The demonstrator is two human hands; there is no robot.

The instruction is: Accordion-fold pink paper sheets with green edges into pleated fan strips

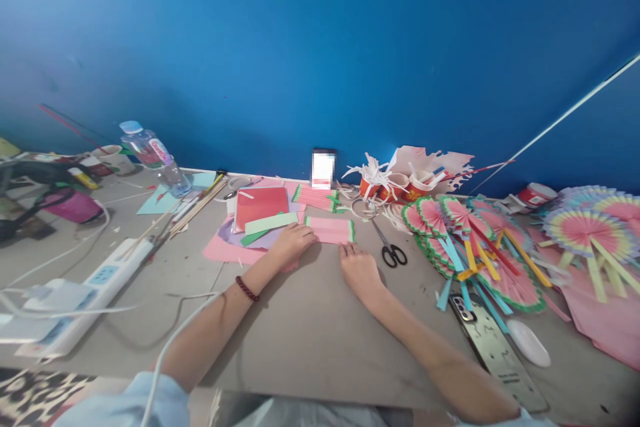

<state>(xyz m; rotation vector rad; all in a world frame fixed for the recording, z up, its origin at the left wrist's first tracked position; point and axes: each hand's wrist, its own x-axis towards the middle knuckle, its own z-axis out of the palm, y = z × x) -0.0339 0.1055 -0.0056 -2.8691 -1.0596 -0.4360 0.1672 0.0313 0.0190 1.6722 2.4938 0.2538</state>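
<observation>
Hands (294, 243) (361, 272) at pink paper (332, 229) edges, open tabletop (305, 327)

The left hand (296, 242) is hiding the near left corner of the pink strip (334, 229). Beyond the strip, an upright device (323, 170) is showing a screen too blurred to read. Far right of the strip, the pale pleated fans (590, 230) are running past the picture's edge; far left of it, a white adapter (23, 328) is being cut off.

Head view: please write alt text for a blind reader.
A person's left hand and right hand rest at a green-edged pink paper on a gray table; scissors and pleated paper fans lie to the right.
</observation>
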